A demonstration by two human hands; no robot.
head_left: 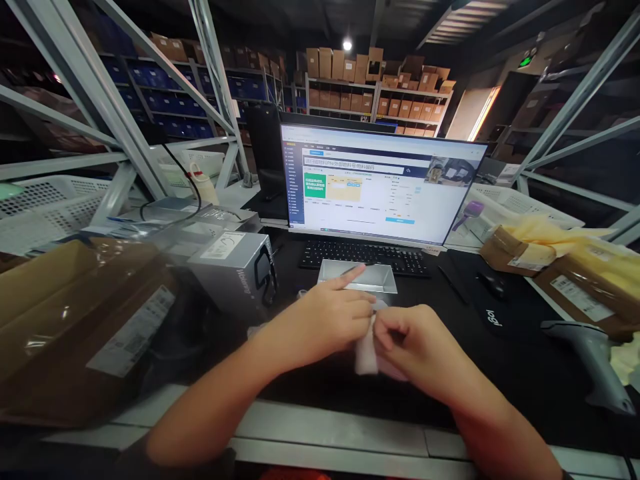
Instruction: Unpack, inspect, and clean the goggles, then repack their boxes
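Note:
My left hand (330, 321) reaches in from the left, its index finger stretched out and the other fingers curled toward a whitish, thin, soft wrapper (367, 355). My right hand (423, 347) is closed in a pinch at the wrapper's right side. The wrapper hangs between both hands; its exact kind and anything inside it are hidden. Just beyond the fingers lies an open silver box (383, 279), shallow and rectangular, in front of the black keyboard (345, 255). My left index finger overlaps it in view, and I cannot tell whether they touch.
A large carton (65, 340) and a grey printed box (227, 273) stand at the left. Behind the keyboard is a lit monitor (370, 193). On the right are a mouse (491, 285), a black pen (453, 283), a barcode scanner (590, 363) and cartons with yellow paper (583, 283).

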